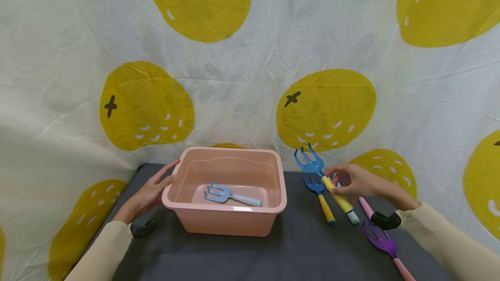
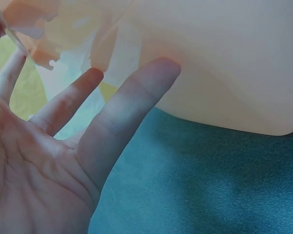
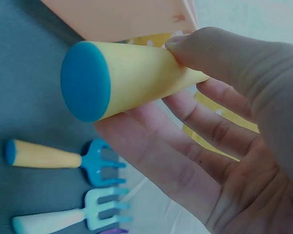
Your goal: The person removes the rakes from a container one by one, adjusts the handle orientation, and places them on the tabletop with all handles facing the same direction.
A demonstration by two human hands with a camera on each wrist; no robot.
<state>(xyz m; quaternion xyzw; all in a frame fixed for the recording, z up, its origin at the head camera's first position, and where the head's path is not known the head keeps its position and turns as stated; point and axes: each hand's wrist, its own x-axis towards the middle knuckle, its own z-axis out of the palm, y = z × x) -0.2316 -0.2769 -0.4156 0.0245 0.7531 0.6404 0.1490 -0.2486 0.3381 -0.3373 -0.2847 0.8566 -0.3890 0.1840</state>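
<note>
My left hand [image 1: 147, 192] rests its extended fingers against the left rim of a pink plastic basin [image 1: 226, 223]; the left wrist view shows the fingers spread beside the basin's wall [image 2: 229, 78]. Inside the basin lies a light blue hand fork [image 1: 246, 200] with a pale handle. To the basin's right, my right hand [image 1: 363, 180] pinches the yellow handle of a blue garden hand fork [image 1: 337, 195], raised above the table with its tines pointing away. In the right wrist view, thumb and fingers grip that handle [image 3: 136, 73], its blue end facing the camera.
Below the raised fork lie another blue fork with a yellow handle [image 1: 326, 209] and a light blue one with a pale handle [image 1: 353, 217]. Nearer the right arm are a purple fork [image 1: 384, 244] and a pink handle [image 1: 366, 207]. A fruit-patterned cloth [image 1: 234, 99] hangs behind the dark table.
</note>
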